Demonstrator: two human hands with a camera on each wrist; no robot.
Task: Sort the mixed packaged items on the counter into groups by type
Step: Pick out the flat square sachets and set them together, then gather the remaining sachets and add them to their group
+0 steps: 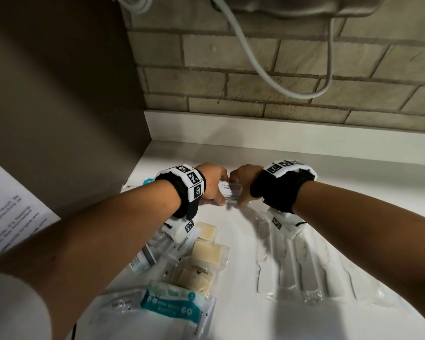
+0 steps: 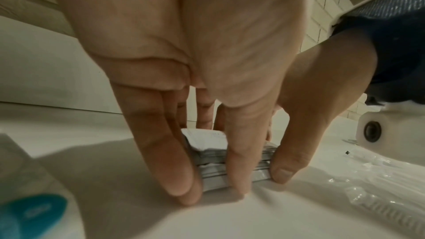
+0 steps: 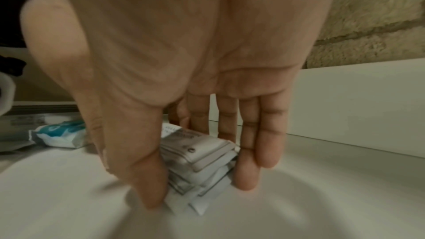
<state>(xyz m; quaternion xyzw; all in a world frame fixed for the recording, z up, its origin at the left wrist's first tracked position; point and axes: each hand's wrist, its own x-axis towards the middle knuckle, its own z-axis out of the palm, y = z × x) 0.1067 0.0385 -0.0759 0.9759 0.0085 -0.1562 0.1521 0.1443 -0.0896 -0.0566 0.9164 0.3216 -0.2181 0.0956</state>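
Note:
A stack of white shampoo-and-conditioner sachets [image 1: 230,190] lies on the white counter [image 1: 353,192] near the back wall. My left hand [image 1: 212,184] pinches the stack's left end and my right hand [image 1: 243,184] pinches its right end. In the left wrist view my left hand [image 2: 211,188] has thumb and fingers pressed on either side of the sachet stack [image 2: 207,139], fingertips on the counter. In the right wrist view my right hand [image 3: 200,184] has its thumb in front and its fingers behind the sachet stack [image 3: 202,154], whose edges are uneven.
Wrapped combs [image 1: 302,266] lie in a row at the right. Soap bars [image 1: 206,251], toothpaste packets [image 1: 123,305] and a teal wipes pack [image 1: 172,305] lie nearer me on the left. A printed sheet [image 1: 5,217] hangs at the far left. A cable [image 1: 255,57] loops down the brick wall.

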